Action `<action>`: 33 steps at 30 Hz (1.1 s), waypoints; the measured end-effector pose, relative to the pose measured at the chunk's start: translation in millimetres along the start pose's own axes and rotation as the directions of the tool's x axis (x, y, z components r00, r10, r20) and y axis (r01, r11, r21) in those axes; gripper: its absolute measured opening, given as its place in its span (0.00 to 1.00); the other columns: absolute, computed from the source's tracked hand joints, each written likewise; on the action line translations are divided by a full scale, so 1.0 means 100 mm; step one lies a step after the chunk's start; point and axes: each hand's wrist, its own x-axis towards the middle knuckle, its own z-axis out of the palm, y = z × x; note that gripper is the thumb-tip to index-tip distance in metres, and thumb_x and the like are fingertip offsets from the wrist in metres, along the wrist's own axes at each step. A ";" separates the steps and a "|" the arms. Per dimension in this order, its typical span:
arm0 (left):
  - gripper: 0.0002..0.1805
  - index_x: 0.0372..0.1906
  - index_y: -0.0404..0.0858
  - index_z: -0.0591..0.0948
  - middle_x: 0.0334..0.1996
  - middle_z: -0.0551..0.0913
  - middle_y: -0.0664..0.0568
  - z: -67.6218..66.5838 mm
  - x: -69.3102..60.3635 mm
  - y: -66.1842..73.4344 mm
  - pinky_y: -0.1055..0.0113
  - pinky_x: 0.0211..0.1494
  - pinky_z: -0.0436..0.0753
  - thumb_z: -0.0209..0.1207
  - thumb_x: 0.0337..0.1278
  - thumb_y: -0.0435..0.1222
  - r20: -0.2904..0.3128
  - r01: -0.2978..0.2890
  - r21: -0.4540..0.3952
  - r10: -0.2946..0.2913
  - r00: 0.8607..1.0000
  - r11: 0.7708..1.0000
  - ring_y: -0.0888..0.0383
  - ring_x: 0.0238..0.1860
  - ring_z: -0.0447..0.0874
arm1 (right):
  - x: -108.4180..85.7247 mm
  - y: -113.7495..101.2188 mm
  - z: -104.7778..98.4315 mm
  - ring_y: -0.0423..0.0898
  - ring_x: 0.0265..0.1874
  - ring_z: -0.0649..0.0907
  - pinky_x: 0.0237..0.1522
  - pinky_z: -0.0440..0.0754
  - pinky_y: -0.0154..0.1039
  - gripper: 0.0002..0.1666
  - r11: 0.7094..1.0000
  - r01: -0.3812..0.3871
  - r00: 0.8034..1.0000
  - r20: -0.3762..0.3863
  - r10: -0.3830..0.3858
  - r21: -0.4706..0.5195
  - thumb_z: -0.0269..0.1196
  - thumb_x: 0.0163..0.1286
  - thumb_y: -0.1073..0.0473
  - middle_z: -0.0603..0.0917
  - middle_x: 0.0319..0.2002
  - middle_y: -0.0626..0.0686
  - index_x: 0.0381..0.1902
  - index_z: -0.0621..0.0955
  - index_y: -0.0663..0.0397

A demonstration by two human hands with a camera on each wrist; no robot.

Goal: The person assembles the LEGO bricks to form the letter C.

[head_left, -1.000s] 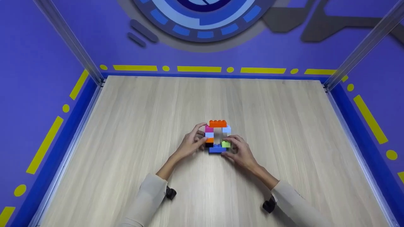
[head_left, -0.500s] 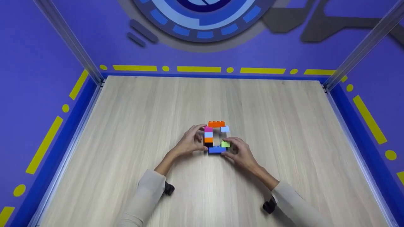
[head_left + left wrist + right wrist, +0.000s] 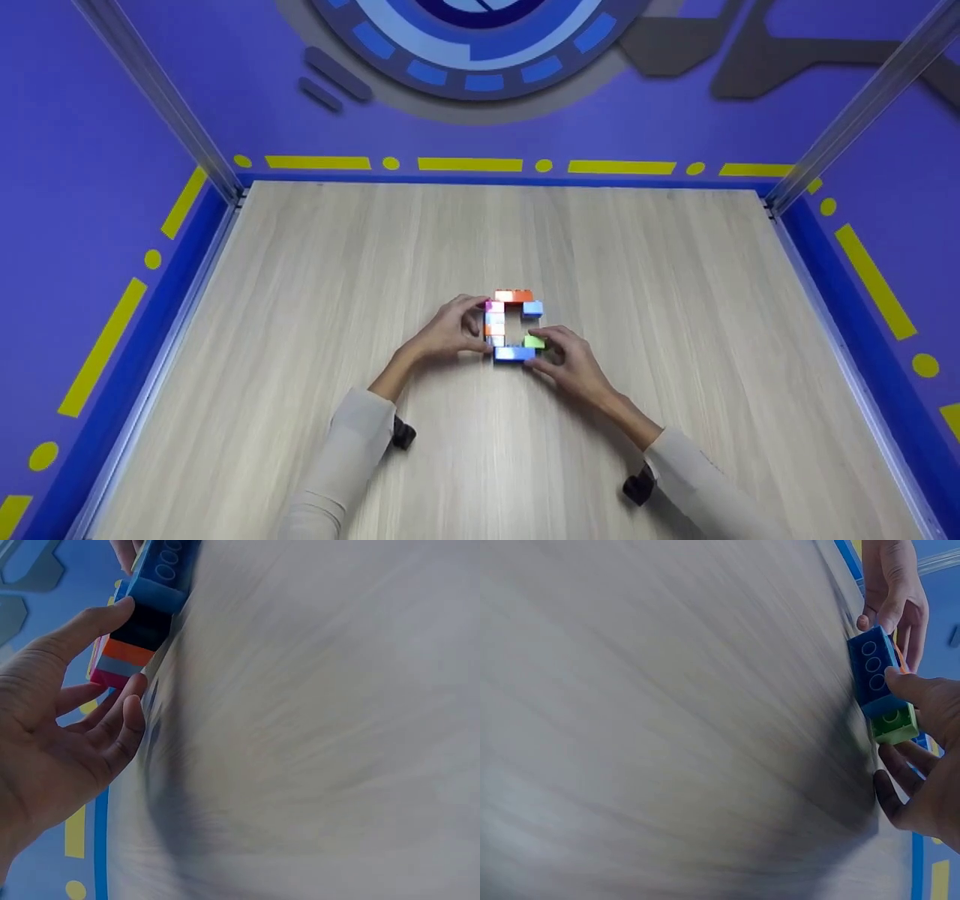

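Observation:
Toy building bricks form a ring with a gap on its right side, between both hands. An orange brick (image 3: 523, 296) spans the far side and a blue brick (image 3: 514, 354) the near side, hollow underside showing in the wrist views. The left column has a pink brick (image 3: 494, 307), a pale blue one, an orange one and a black brick (image 3: 142, 630). My left hand (image 3: 444, 330) holds this column's ends, thumb on the black brick. My right hand (image 3: 574, 360) pinches the blue brick and the green brick (image 3: 895, 725). Whether the ring touches the table I cannot tell.
The bricks are over the middle of a pale wood-grain table (image 3: 360, 247). Blue-purple panels (image 3: 480, 135) with yellow marks stand at the back and both sides, joined by metal posts (image 3: 169, 105). A lighter blue brick (image 3: 532, 309) sits above the right-hand gap.
My left thumb has slid from the orange brick down to the column's near end. The ring has shifted slightly left and tilted, and glare now covers its left column. My right hand keeps its hold.

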 end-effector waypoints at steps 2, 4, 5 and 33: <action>0.46 0.68 0.37 0.67 0.55 0.72 0.44 -0.01 0.02 0.00 0.67 0.45 0.77 0.76 0.39 0.36 0.016 0.024 0.009 -0.024 1.000 1.000 0.47 0.41 0.82 | 0.00 0.00 0.00 0.46 0.52 0.80 0.54 0.77 0.48 0.28 1.000 0.000 1.000 0.000 0.000 0.000 0.73 0.55 0.57 0.82 0.51 0.50 0.55 0.80 0.55; 0.47 0.68 0.36 0.67 0.53 0.73 0.44 -0.02 0.04 0.00 0.68 0.46 0.76 0.76 0.38 0.36 0.030 0.035 0.012 -0.035 0.999 0.999 0.48 0.40 0.81 | 0.01 0.00 -0.01 0.46 0.52 0.80 0.56 0.76 0.48 0.28 1.000 -0.007 1.000 0.000 0.007 0.001 0.72 0.55 0.57 0.82 0.51 0.50 0.54 0.80 0.55; 0.47 0.68 0.35 0.67 0.52 0.73 0.43 -0.03 0.05 -0.01 0.66 0.47 0.77 0.76 0.38 0.36 0.035 0.038 0.009 -0.038 0.999 0.999 0.48 0.40 0.81 | 0.01 0.00 -0.01 0.45 0.52 0.80 0.56 0.76 0.48 0.28 1.000 -0.010 1.000 0.000 0.010 0.000 0.72 0.55 0.57 0.82 0.51 0.50 0.54 0.80 0.55; 0.44 0.71 0.36 0.63 0.37 0.82 0.39 -0.21 0.50 -0.07 0.69 0.39 0.76 0.71 0.48 0.36 0.014 0.116 -0.003 -0.116 0.993 0.993 0.52 0.36 0.81 | 0.59 0.14 -0.16 0.49 0.43 0.80 0.46 0.80 0.45 0.26 0.993 -0.056 0.998 0.022 0.059 -0.100 0.70 0.59 0.58 0.82 0.50 0.57 0.56 0.80 0.57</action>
